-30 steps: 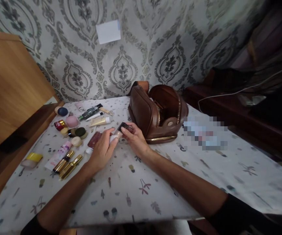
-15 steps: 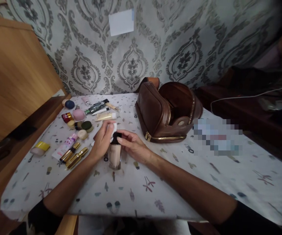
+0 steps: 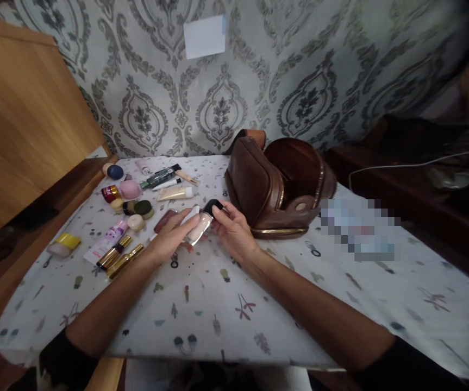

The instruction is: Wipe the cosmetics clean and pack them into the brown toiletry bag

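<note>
A foundation bottle (image 3: 201, 225) with a black cap is tilted above the table, its cap end up and to the right. My right hand (image 3: 234, 231) grips it at the cap, thumb on top. My left hand (image 3: 173, 233) presses a folded white tissue (image 3: 190, 213) around the bottle's lower end; its fingertips are partly hidden behind the glass. Just beyond my left hand lies a flat dark red item (image 3: 164, 219), partly covered by it. A brown leather cosmetic bag (image 3: 258, 184) stands unzipped behind my right hand, its mouth gaping.
Cosmetics lie on the left: gold tubes (image 3: 124, 260), a yellow-capped item (image 3: 65, 244), a dark green jar (image 3: 143, 208), a pink sponge (image 3: 130, 189) and a cream tube (image 3: 175, 193). A blurred item (image 3: 360, 228) is on the right. A wooden panel (image 3: 34, 92) borders the left.
The bottle has gone from upright to tilted and moved slightly up and to the right. My left hand with the tissue has shifted from the cap to the bottle's lower part.
</note>
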A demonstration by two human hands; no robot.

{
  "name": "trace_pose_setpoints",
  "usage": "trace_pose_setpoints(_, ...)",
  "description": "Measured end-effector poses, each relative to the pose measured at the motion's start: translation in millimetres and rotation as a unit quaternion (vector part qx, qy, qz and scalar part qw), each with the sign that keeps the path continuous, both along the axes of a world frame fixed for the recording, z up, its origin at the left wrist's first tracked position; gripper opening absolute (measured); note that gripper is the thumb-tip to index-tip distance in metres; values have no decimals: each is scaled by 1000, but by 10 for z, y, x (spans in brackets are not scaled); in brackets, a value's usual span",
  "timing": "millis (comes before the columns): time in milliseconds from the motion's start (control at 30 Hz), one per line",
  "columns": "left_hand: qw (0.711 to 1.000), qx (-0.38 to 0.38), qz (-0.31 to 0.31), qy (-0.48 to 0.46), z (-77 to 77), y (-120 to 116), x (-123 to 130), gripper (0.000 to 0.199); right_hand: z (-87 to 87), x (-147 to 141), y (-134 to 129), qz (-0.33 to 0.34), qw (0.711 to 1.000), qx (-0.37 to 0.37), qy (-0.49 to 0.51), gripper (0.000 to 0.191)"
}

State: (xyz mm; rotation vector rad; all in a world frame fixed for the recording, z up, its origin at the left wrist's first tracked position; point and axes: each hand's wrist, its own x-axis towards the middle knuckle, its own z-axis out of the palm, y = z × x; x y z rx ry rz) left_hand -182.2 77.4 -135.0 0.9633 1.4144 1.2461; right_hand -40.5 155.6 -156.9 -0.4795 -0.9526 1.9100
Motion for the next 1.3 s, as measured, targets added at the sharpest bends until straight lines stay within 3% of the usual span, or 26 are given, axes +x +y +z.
trace_pose_setpoints(233,993,42,-91,56,118,-32,-80,73,32,14,25,-62,997,39,-25,42)
trace_pose_setpoints(333,993,59,-91,48,138,-37,-79,69,44,29,35,-60,997,29,-40,44)
trace_pose_setpoints(467,996,48,-71,-31,171,-39,-77,60,69,42,38,-32,999,-4,-32,41)
trace_pose_setpoints(700,991,10,-64,-116,139,-32,-140,58,101,34,13,57,997,-45,2,42)
trace_pose_setpoints(800,993,-9,-41,-106,101,-43,-118,65,81,36,3,40,999,-19,-15,43)
trace_pose_setpoints(967,991,36,-85,-93,90,-46,-57,57,43,33,8,-6,999,14,-37,43)
trace_pose_setpoints(1033,991,53,-66,-105,93,-32,-49,57,41,28,8,16,1000,-11,-19,41)
trace_pose_setpoints(1200,992,56,-9,-112,78,-2,-43,65,40,33,-8,156,985,-71,22,36)
trace_pose_setpoints(1300,995,64,9,-76,47,2,-34,67,23,37,-10,162,983,-83,30,35)
